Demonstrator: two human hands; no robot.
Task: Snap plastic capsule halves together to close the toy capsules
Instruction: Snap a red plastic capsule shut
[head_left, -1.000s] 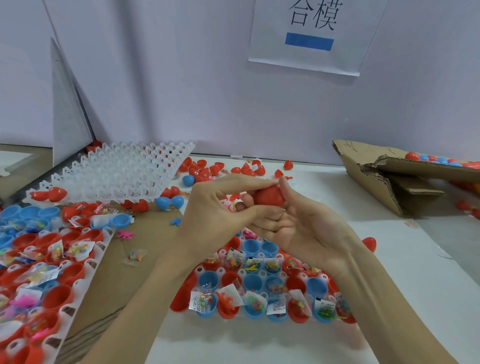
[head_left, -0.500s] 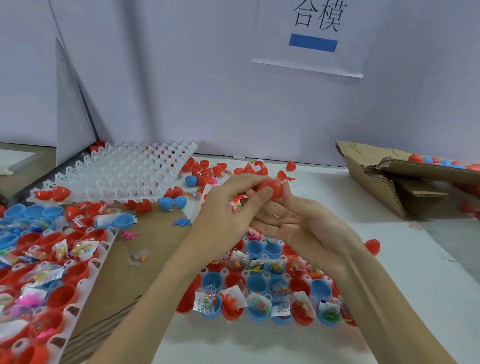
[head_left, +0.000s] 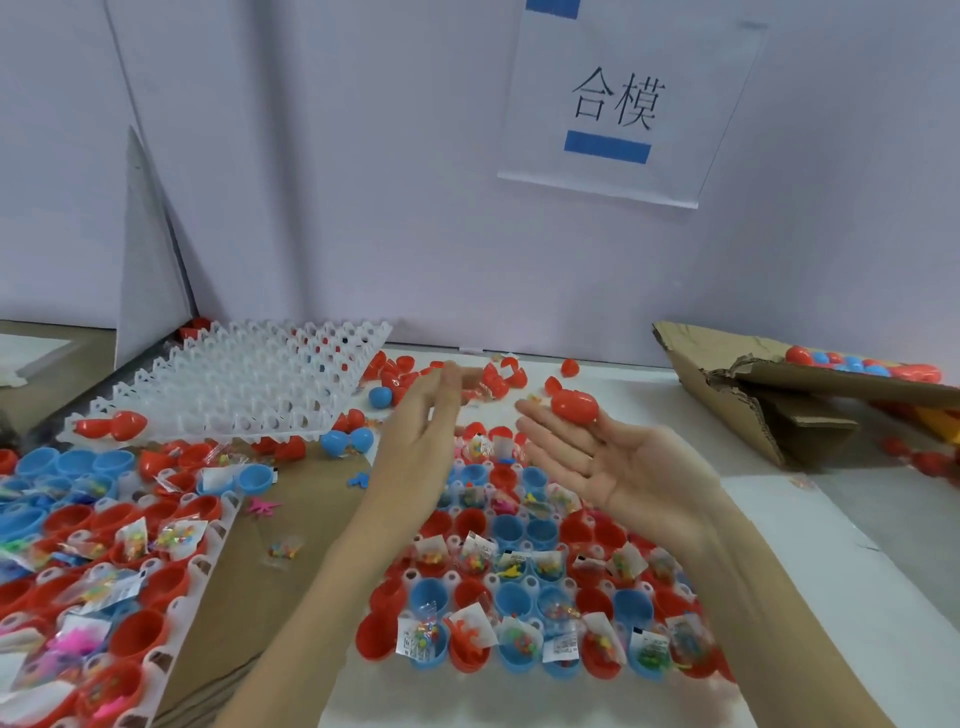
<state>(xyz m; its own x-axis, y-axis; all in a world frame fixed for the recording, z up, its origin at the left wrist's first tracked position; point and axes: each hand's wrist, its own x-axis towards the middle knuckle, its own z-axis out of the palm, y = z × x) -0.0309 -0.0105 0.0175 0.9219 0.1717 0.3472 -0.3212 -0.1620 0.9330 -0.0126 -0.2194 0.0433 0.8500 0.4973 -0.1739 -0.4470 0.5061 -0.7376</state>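
A closed red capsule (head_left: 574, 407) lies at the fingertips of my right hand (head_left: 618, 467), which is palm up with straight fingers. My left hand (head_left: 421, 431) hovers to its left, fingers relaxed and holding nothing, blurred at the tips. Below both hands a white tray (head_left: 519, 582) holds red and blue capsule halves, many with small bagged toys inside. Loose red capsule halves (head_left: 498, 382) lie on the table behind the hands.
A second filled tray (head_left: 208, 551) sits at the left on cardboard. An empty white tray (head_left: 244, 384) lies behind it. A torn cardboard box (head_left: 769, 395) with closed capsules stands at the right. Blue capsules (head_left: 345, 441) lie near the empty tray.
Both hands gripped the red capsule together before. Now my left hand has let go and drawn left, and my right hand has opened flat with the capsule on its fingertips.
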